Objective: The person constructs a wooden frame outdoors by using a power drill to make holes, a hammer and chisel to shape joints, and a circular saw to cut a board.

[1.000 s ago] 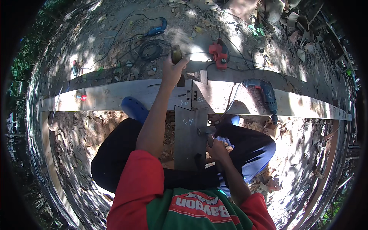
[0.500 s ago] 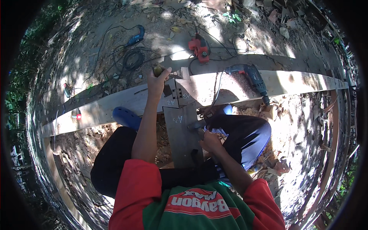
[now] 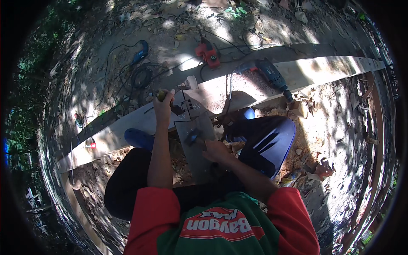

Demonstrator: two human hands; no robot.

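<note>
My left hand [image 3: 163,106] is closed around the yellow-green handle of a chisel [image 3: 161,94], standing over the long wooden beam [image 3: 127,125]; its blade is hard to make out in the shade. Beside it, small dark cut-outs and pencil marks show around the joint in the beam. My right hand [image 3: 215,151] grips a hammer [image 3: 194,137], whose dark head hangs over the shorter board [image 3: 195,163]. That board lies between my legs, its far end meeting the beam.
A dark drill [image 3: 272,74] rests on the beam to the right. Beyond it lie a red power tool [image 3: 208,53], a blue power tool [image 3: 141,52] and coiled cable [image 3: 141,75] on the ground. A small red-ended object [image 3: 92,145] sits on the beam's left part.
My right hand has brought the hammer leftward and up over the short board, nearer the left hand. The left hand stays by the joint with the chisel. The whole view has shifted slightly.
</note>
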